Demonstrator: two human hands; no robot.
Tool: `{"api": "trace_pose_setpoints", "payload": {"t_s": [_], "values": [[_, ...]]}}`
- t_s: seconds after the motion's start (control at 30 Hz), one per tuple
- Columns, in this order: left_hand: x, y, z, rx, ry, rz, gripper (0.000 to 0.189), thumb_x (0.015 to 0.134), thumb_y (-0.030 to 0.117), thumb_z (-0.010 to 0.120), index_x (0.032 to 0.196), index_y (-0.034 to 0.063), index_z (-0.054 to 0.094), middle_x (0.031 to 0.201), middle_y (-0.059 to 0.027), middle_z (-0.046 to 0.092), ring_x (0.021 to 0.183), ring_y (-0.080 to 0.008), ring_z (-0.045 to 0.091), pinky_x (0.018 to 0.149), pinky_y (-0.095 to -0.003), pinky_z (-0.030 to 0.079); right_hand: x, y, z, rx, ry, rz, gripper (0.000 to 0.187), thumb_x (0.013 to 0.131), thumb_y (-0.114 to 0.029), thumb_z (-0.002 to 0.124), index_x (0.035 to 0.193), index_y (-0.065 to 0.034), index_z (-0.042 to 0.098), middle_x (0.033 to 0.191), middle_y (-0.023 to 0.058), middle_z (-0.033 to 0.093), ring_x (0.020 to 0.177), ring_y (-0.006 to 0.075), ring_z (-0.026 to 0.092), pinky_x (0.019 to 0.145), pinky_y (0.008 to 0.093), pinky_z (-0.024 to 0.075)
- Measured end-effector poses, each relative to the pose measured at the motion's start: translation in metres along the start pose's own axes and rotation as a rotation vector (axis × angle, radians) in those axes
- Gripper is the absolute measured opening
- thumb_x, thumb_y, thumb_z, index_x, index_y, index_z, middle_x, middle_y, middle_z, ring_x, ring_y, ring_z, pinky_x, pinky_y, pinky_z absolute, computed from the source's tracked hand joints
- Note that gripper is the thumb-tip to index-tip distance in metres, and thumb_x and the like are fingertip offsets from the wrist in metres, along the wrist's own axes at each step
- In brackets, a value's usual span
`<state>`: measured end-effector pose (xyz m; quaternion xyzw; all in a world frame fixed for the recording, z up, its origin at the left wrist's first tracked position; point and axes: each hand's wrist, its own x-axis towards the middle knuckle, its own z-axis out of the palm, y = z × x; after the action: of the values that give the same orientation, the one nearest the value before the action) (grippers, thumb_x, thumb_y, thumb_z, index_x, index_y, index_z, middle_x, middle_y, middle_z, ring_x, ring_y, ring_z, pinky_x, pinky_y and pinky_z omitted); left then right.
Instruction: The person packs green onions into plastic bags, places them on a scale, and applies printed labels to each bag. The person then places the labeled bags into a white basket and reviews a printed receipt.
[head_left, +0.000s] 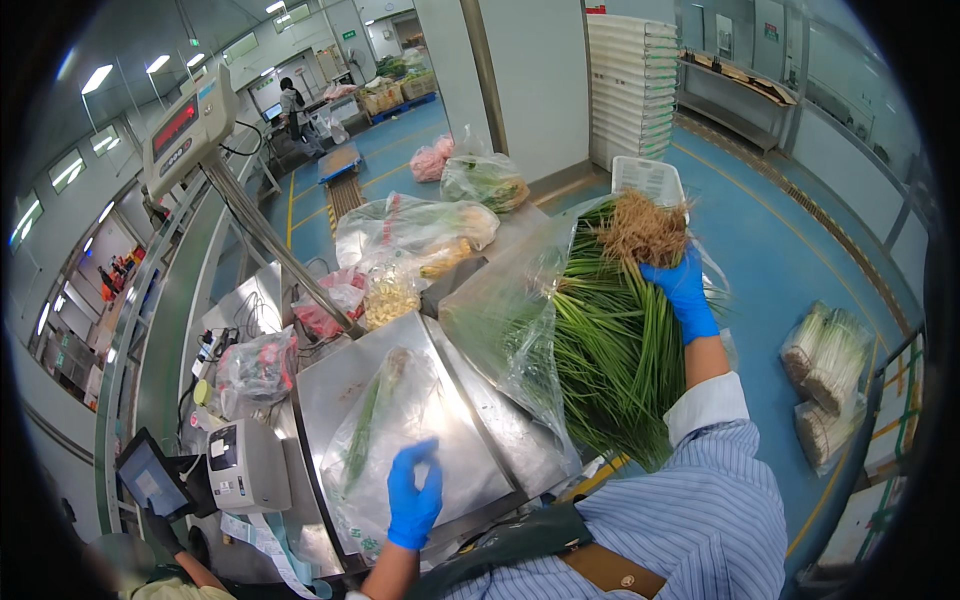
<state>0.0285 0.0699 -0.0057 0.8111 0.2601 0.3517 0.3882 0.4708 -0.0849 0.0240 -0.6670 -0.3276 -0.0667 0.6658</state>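
My left hand (415, 495), in a blue glove, is over the steel weighing platform (439, 375) with its fingers slightly curled and apart, nothing visible between them. Under and beside it lies a clear plastic bag (427, 397) with a few thin green scallions (369, 420) inside. On the right, my gloved right hand (684, 296) grips scallions just below their brown roots (646, 229). They belong to a large heap of long green scallions (611, 337), partly inside a big clear bag (499, 315). Some of the right fingers are hidden by the stems.
A scale display (187, 127) stands on a slanted pole. Beside the platform are a label printer (247, 465), a bag of peeled garlic (390, 296) and a tablet (152, 476), touched by another person's dark-gloved hand (161, 529). Bagged scallions (829, 352) lie on the floor.
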Motion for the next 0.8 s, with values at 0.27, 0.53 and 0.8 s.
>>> {"api": "trace_pose_setpoints", "payload": {"t_s": [0.27, 0.53, 0.8], "values": [[0.154, 0.111, 0.166, -0.845, -0.554, -0.008, 0.077, 0.078, 0.016, 0.068, 0.139, 0.0038, 0.022, 0.136, -0.0133, 0.037, 0.126, -0.0248, 0.035, 0.101, -0.0366, 0.032, 0.000, -0.057, 0.001, 0.128, -0.092, 0.007, 0.065, 0.063, -0.011, 0.078, 0.119, 0.0012, 0.047, 0.109, 0.0105, 0.058, 0.097, 0.0210, 0.057, 0.084, 0.0343, 0.0474], [0.194, 0.096, 0.248, -1.020, -0.713, -0.035, 0.056, 0.074, 0.009, 0.068, 0.124, 0.0035, 0.043, 0.120, -0.0091, 0.052, 0.110, -0.0214, 0.049, 0.092, -0.0348, 0.041, -0.029, -0.055, -0.002, -0.119, -0.335, 0.122, 0.080, 0.061, -0.020, 0.079, 0.127, -0.0007, 0.039, 0.118, 0.0115, 0.053, 0.104, 0.0193, 0.053, 0.090, 0.0330, 0.0440], [0.186, 0.106, 0.259, -1.306, -0.671, -0.338, 0.070, 0.071, 0.010, 0.072, 0.131, 0.0055, 0.035, 0.123, -0.0074, 0.049, 0.114, -0.0212, 0.046, 0.097, -0.0346, 0.036, -0.029, -0.013, -0.003, -0.327, -0.512, -0.266, 0.081, 0.057, -0.026, 0.081, 0.126, -0.0071, 0.043, 0.122, 0.0096, 0.051, 0.113, 0.0244, 0.048, 0.098, 0.0368, 0.0372]]}}
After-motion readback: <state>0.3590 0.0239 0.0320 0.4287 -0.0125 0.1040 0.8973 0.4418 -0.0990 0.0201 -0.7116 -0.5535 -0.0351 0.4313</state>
